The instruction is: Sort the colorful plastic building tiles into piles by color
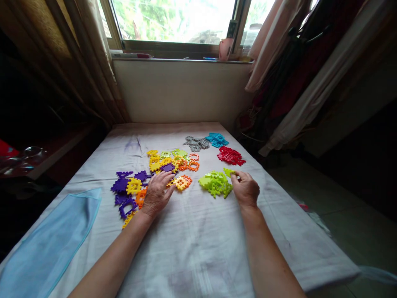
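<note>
My right hand (245, 187) pinches a lime-green interlocking tile (228, 171) between thumb and fingertips, at the right edge of a pile of lime-green tiles (216, 184). Over the mixed tiles to the left lies my left hand (157, 193), its fingers stretched out and thumb apart. It partly covers an orange tile (141, 198) and some purple pieces. Purple tiles (120, 185) and a yellow tile (134, 186) are left of that hand. Beyond its fingertips are more yellow tiles (155, 165), orange tiles (194, 166) and a few green ones.
Separate piles of grey tiles (197, 143), blue tiles (217, 139) and red tiles (231, 156) sit toward the back right of the cloth-covered table (192, 248). A light blue cloth (52, 244) lies along the left edge. Beyond stands a low wall (182, 91) under a window.
</note>
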Available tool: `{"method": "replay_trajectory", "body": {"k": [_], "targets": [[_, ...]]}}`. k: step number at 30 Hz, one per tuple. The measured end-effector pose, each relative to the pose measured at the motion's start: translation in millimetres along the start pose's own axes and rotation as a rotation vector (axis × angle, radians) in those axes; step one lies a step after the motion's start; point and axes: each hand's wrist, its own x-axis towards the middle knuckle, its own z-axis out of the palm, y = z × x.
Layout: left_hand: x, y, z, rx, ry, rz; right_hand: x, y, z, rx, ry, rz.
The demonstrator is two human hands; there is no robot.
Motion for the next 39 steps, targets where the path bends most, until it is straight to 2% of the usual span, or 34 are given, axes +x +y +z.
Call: {"method": "replay_trajectory", "body": {"k": [3,7,11,14,16,19,22,25,28,31,35,37,39], "targets": [[-2,-4,1.4,0.129,-0.059,-0.005,7,9,-5,-0.138,-0.092,0.06],[8,5,4.4,0.237,-0.19,-0.05,2,4,-7,-0.235,-0.241,0.051],[22,8,1.6,0.341,-0.351,-0.104,2,0,-22,-0.285,-0.393,0.039],[25,-2,-5.9,0.413,-0.391,-0.188,8,-7,-34,-0.319,-0.425,-0.016],[21,-12,-12.3,0.449,-0.385,-0.269,13,-21,-34,-0.306,-0.412,-0.104],[7,-26,-21.5,0.486,-0.331,-0.351,15,-59,-13,-0.223,-0.417,-0.304],[-10,-36,-27.3,0.502,-0.239,-0.389,13,-105,29,-0.14,-0.493,-0.487],[-22,-44,-29.5,0.478,-0.137,-0.393,6,-140,74,-0.216,-0.52,-0.477],[-28,-53,-30.4,0.378,-0.041,-0.394,-7,-161,105,-0.258,-0.617,-0.471],[-29,-61,-30.8,0.274,0.031,-0.421,-30,-173,117,-0.184,-0.674,-0.556],[-29,-63,-28.7,0.281,0.049,-0.418,-54,-182,113,-0.066,-0.677,-0.676],[-29,-61,-27.1,0.312,-0.008,-0.399,-50,-182,109,-0.014,-0.719,-0.736],[-29,-59,-26.0,0.338,-0.062,-0.391,-32,-179,107,0.004,-0.766,-0.749]]}}
